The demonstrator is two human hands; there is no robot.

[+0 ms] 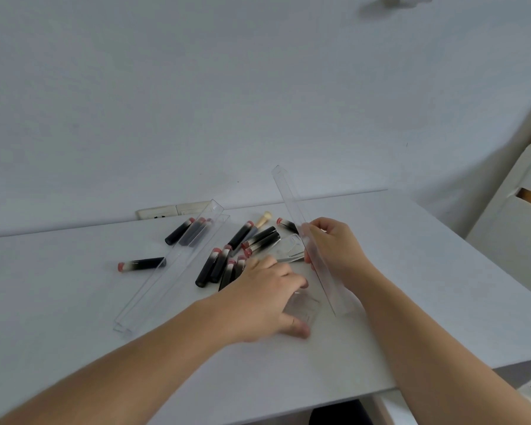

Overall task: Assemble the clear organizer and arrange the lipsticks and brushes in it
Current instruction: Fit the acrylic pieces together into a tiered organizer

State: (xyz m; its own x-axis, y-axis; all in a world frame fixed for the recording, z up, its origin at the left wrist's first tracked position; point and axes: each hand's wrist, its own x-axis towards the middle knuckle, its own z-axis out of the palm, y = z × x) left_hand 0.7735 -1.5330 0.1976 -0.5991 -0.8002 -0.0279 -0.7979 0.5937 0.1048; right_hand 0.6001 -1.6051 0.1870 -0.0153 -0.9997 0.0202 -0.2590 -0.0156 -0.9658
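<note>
On the white surface (411,271), toward its far middle, the organizer lies in loose parts. The right hand (337,250) grips one long clear strip (292,207) near its middle, fingers (311,237) curled round its edge, holding it tilted so that its far end rises toward the wall and its near end comes down by the wrist. The left hand (267,299) lies over a small clear panel (304,308), fingers spread and fairly straight; it looks pressed on the piece or about to take it, not clenched round it (motion blur makes the contact hard to read). Another small clear piece (290,250) lies between the two hands.

These parts are probably light, stiff and slick thin plastic, likely to slip under dry fingers and to crack if bent. My judgement is that the edges are the place to pinch, the long strip near its centre for balance, the small panel by opposite sides.

Left of the hands a long clear tray (169,268) lies slanted on the surface. Through its far end some dark tubes show, but I cannot tell whether they lie inside it or behind it. The rest of the lipsticks (215,266), black with pink ends, lie scattered in a heap beside it, one lone lipstick (141,264) well apart to the left. A pale brush tip (265,217) shows behind the heap. Nothing is arranged yet.
</note>
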